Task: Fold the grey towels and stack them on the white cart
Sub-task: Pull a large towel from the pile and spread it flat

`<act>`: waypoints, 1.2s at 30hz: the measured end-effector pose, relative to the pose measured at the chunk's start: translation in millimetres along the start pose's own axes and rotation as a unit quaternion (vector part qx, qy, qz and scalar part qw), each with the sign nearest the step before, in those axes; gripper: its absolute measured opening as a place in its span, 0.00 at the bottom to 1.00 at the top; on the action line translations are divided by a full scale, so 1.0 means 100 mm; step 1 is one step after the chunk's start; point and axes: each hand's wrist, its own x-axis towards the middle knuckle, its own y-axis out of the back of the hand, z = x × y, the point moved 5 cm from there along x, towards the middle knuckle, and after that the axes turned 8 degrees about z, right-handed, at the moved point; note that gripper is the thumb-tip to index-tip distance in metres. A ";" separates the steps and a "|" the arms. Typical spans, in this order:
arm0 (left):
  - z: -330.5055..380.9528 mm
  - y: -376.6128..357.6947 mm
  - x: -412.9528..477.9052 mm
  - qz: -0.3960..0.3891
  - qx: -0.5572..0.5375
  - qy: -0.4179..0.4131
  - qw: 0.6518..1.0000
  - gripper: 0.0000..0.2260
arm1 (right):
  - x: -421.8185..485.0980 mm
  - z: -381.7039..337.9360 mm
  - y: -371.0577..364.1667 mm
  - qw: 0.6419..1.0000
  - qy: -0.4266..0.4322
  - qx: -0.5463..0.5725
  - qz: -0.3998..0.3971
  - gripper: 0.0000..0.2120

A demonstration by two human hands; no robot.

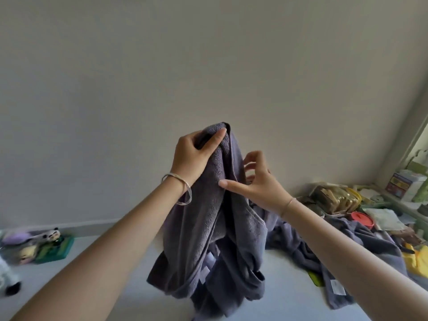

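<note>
Hanging from left fingers (203,140), towel (208,239)

The grey towel (215,228) is thick cloth with a rough, looped terry nap and a smoother woven hem band, matt all over. The bangle (183,193) on the left wrist looks like polished metal, shiny. The wall (208,54) is matt and smooth. The red lid (362,220) looks like glossy plastic.
</note>
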 end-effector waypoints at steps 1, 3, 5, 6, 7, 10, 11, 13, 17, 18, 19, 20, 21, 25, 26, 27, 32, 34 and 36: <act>0.05 0.17 0.06 0.020 0.009 -0.009 1.000 0.22 | 0.01 -0.06 -0.13 1.000 0.015 -0.009 -0.018 0.32; 0.06 0.40 0.13 0.038 0.024 -0.011 0.999 0.21 | -0.01 -0.08 -0.36 0.996 0.029 -0.027 -0.085 0.28; 0.01 0.63 0.15 0.047 0.053 -0.004 0.997 0.22 | 0.00 -0.09 -0.54 0.991 0.022 -0.012 -0.132 0.32; -0.04 0.75 0.15 0.052 0.072 0.006 0.996 0.23 | 0.00 -0.12 -0.57 0.990 0.015 0.016 -0.143 0.29; -0.12 0.91 0.14 0.057 0.098 0.022 0.993 0.24 | 0.00 -0.18 -0.60 0.987 0.013 0.056 -0.151 0.24; -0.48 1.30 0.05 0.028 0.196 0.101 0.975 0.30 | 0.02 -0.36 -0.61 0.972 -0.001 0.165 -0.166 0.13; -0.59 1.36 0.00 -0.006 0.229 0.122 0.966 0.33 | 0.03 -0.39 -0.61 0.968 0.000 0.181 -0.174 0.13; -0.65 1.39 -0.14 -0.085 0.244 0.139 0.956 0.38 | 0.07 -0.48 -0.67 0.965 0.018 0.174 -0.193 0.13; -0.56 1.09 -0.38 -0.221 0.142 0.159 0.952 0.27 | 0.07 -0.63 -0.92 0.965 0.061 0.083 -0.239 0.16; -0.51 1.02 -0.41 -0.238 0.124 0.165 0.949 0.25 | 0.05 -0.65 -0.98 0.960 0.057 0.083 -0.262 0.18; -0.49 0.97 -0.43 -0.248 0.113 0.166 0.948 0.28 | 0.04 -0.65 -1.03 0.955 0.050 0.085 -0.280 0.18; -0.47 0.94 -0.44 -0.256 0.105 0.167 0.946 0.31 | 0.03 -0.65 -1.05 0.952 0.043 0.089 -0.291 0.15; -0.44 0.92 -0.45 -0.254 0.096 0.167 0.948 0.32 | 0.03 -0.65 -1.05 0.949 0.031 0.097 -0.298 0.12; -0.38 0.89 -0.42 -0.243 0.039 0.163 0.955 0.16 | 0.06 -0.61 -0.95 0.939 -0.014 0.101 -0.328 0.21; -0.34 0.89 -0.40 -0.244 0.030 0.160 0.956 0.13 | 0.05 -0.61 -0.92 0.933 -0.020 0.083 -0.349 0.24; -0.29 0.90 -0.36 -0.240 0.019 0.159 0.958 0.13 | 0.04 -0.61 -0.89 0.925 -0.026 0.061 -0.373 0.25; 0.08 1.21 -0.07 -0.226 -0.002 0.134 0.965 0.13 | 0.04 -0.61 -0.52 0.898 -0.047 -0.041 -0.436 0.18; 0.25 1.38 0.09 -0.206 -0.005 0.112 0.972 0.14 | 0.10 -0.74 -0.33 0.909 -0.028 -0.032 -0.415 0.10; 0.44 1.53 0.23 -0.188 -0.003 0.090 0.978 0.14 | 0.20 -1.00 -0.14 0.920 0.004 0.008 -0.392 0.13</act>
